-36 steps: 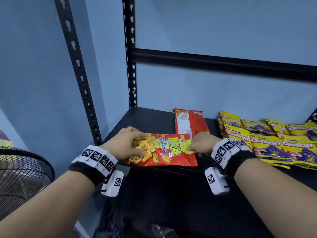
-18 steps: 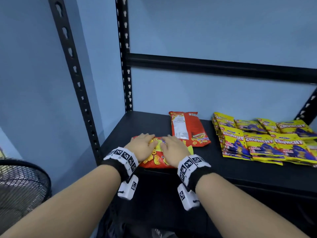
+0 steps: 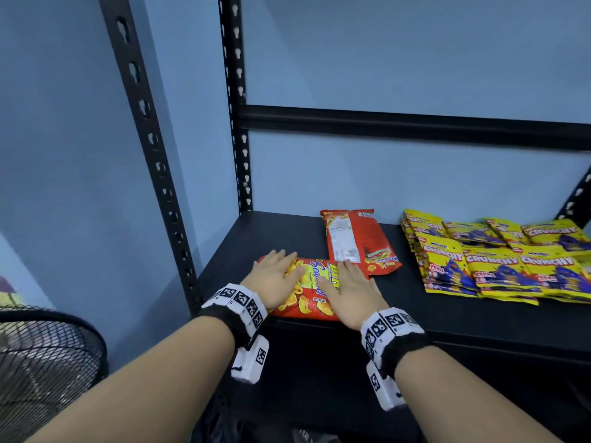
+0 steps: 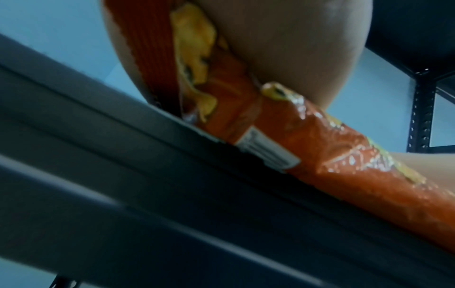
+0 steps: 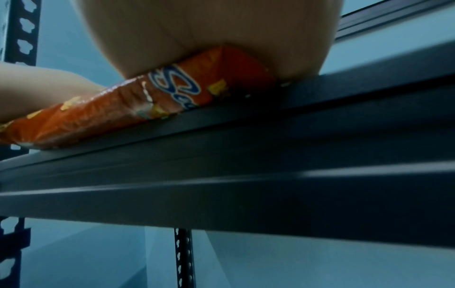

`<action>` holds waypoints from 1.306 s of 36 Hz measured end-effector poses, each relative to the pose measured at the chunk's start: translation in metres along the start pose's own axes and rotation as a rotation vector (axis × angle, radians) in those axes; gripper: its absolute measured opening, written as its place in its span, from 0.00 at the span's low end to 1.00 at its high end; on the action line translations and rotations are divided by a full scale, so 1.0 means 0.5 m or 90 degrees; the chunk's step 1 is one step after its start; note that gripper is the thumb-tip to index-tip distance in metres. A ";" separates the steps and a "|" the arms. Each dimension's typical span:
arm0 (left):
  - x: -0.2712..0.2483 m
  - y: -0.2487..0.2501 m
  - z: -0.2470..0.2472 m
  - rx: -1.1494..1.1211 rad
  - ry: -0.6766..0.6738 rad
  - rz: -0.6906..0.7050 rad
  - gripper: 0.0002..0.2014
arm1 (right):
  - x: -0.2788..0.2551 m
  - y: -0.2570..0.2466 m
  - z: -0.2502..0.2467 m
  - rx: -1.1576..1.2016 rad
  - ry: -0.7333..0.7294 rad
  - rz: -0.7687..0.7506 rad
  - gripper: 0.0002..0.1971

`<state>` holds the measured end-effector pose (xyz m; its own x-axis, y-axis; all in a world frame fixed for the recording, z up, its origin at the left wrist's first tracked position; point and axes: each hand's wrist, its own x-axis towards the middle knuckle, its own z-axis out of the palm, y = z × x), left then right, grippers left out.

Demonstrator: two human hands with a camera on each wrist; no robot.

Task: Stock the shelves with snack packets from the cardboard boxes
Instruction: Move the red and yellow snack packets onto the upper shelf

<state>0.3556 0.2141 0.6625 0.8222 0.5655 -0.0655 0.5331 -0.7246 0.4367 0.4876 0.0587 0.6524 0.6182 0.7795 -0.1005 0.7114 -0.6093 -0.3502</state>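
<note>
A red snack packet (image 3: 311, 294) with yellow crackers printed on it lies flat at the front left of the black shelf (image 3: 447, 318). My left hand (image 3: 276, 278) rests flat on its left part, fingers straight. My right hand (image 3: 350, 290) presses flat on its right part, fingers straight too. From below, the left wrist view shows the packet (image 4: 307, 148) under my left palm (image 4: 283, 48) at the shelf lip. The right wrist view shows the packet (image 5: 172, 93) squeezed under my right palm (image 5: 209, 29). A second red packet (image 3: 356, 241) lies back side up just behind.
Several yellow Crunchy packets (image 3: 499, 260) lie in overlapping rows on the right of the shelf. Black perforated uprights (image 3: 235, 103) and a cross rail (image 3: 415, 126) frame it against a blue wall. A black fan (image 3: 41, 362) stands at lower left.
Both hands have gone from gripping the packet's ends to lying flat on top of it. The packet has been pushed a little further onto the shelf.
</note>
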 end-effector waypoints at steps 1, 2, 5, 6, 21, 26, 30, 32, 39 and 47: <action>0.001 0.000 0.000 0.002 -0.001 0.000 0.33 | -0.002 -0.001 0.001 0.007 0.001 0.007 0.46; 0.002 0.000 -0.001 0.003 0.001 0.000 0.33 | -0.001 -0.002 0.001 0.007 0.003 0.012 0.46; 0.000 0.000 0.001 -0.012 0.010 -0.001 0.33 | 0.002 -0.001 0.002 0.008 0.004 0.014 0.46; 0.000 0.000 0.003 -0.013 0.014 0.000 0.33 | 0.000 0.001 0.005 0.009 0.010 0.013 0.46; 0.006 -0.007 0.013 -0.045 0.037 0.003 0.32 | -0.003 0.012 0.009 0.020 0.005 0.018 0.45; 0.007 -0.011 0.017 -0.059 0.047 0.009 0.32 | -0.002 0.004 0.006 0.015 -0.002 0.033 0.44; 0.006 -0.009 0.016 -0.054 0.046 0.010 0.32 | -0.008 0.015 0.005 -0.005 -0.004 0.033 0.46; 0.007 -0.011 0.010 -0.042 0.032 0.011 0.33 | -0.014 0.018 0.004 -0.014 -0.009 0.041 0.45; 0.010 -0.017 0.010 -0.035 0.009 0.004 0.33 | -0.016 0.015 -0.033 -0.121 -0.053 0.131 0.50; 0.001 -0.021 0.014 -0.012 0.026 -0.008 0.34 | -0.021 0.010 -0.040 -0.068 0.037 0.218 0.43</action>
<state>0.3519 0.2192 0.6518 0.8065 0.5902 -0.0350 0.5393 -0.7102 0.4525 0.4914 0.0448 0.6704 0.8429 0.5193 -0.1406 0.4883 -0.8482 -0.2054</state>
